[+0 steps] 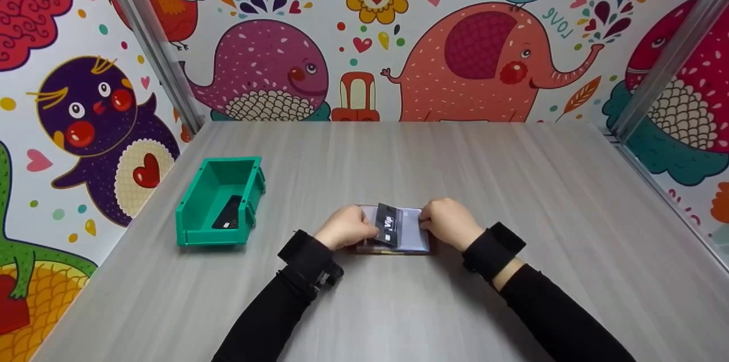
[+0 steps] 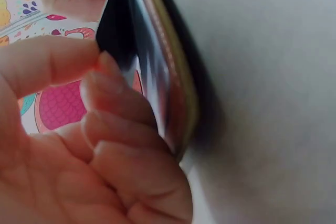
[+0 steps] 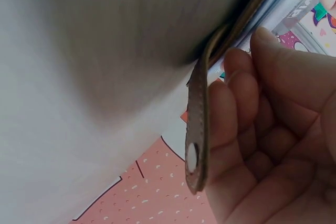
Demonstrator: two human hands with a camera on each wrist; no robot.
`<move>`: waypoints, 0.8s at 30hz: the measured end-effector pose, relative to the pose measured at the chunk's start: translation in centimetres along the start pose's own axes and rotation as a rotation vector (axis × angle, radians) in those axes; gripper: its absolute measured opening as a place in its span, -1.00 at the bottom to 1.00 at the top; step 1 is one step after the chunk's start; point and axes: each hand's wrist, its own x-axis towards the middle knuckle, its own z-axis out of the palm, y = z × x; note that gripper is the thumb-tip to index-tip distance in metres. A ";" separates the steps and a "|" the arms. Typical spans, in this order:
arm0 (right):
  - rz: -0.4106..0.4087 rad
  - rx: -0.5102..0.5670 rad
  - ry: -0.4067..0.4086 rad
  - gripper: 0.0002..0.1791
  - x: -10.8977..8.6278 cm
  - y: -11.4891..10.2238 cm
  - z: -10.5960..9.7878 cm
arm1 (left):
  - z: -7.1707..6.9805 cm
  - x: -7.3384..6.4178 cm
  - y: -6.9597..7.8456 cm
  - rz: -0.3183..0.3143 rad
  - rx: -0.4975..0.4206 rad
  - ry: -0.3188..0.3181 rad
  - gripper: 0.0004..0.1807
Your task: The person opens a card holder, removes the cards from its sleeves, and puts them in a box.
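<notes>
A card holder (image 1: 414,240) with clear plastic sleeves lies open on the table. My left hand (image 1: 346,228) pinches a black card (image 1: 388,224) marked "Vip" between thumb and index finger. The card stands tilted over the middle of the holder; whether its edge sits inside a sleeve I cannot tell. At the holder's right side, my right hand (image 1: 453,223) pinches the edge of the sleeves between thumb and curled fingers. A brown strap (image 3: 196,124) with a metal snap sticks out beside those fingers in the right wrist view.
On the left of the table (image 1: 353,305) stands a green bin (image 1: 213,238) with a black card (image 1: 229,213) leaning inside it. Walls with cartoon animals (image 1: 472,66) and metal posts (image 1: 151,37) border the table at the back and sides.
</notes>
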 end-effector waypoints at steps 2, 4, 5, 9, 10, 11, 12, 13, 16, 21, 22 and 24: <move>-0.002 -0.001 0.001 -0.94 0.0 0.0 0.0 | -0.2 -0.1 0.0 -0.003 -0.014 0.010 -0.72; -0.006 -0.001 0.003 -0.94 0.0 0.0 0.0 | -0.3 -0.1 -0.1 0.000 -0.016 0.024 -0.69; -0.008 -0.001 0.004 -0.94 0.0 0.1 0.0 | -0.4 -0.2 -0.1 0.003 -0.014 0.032 -0.68; -0.025 0.000 0.010 -0.94 0.0 0.1 0.1 | -0.8 -0.5 0.0 -0.004 0.009 0.060 -0.70; -0.028 -0.001 0.012 -0.93 0.0 0.1 0.1 | -0.8 -0.6 0.0 -0.003 0.017 0.068 -0.70; -0.029 -0.001 0.013 -0.93 0.0 0.2 0.1 | -0.9 -0.7 0.0 -0.002 0.028 0.078 -0.71; -0.029 -0.001 0.013 -0.93 0.0 0.2 0.1 | -1.0 -0.8 0.0 -0.001 0.041 0.087 -0.71; -0.030 -0.002 0.014 -0.94 0.0 0.2 0.1 | -1.0 -0.8 0.0 0.001 0.052 0.098 -0.70; -0.027 -0.005 0.011 -0.94 0.0 0.1 0.1 | -1.4 -0.9 -0.2 0.000 0.070 0.122 -0.66; -0.037 -0.011 0.018 -0.93 0.0 0.2 0.1 | -2.1 -1.0 -0.5 -0.017 0.081 0.174 -0.66; -0.042 -0.012 0.021 -0.93 -0.1 0.2 0.1 | -2.3 -1.1 -0.6 -0.012 0.084 0.192 -0.66; -0.051 -0.016 0.030 -0.93 -0.1 0.3 0.1 | -2.6 -1.1 -0.9 -0.005 0.090 0.221 -0.66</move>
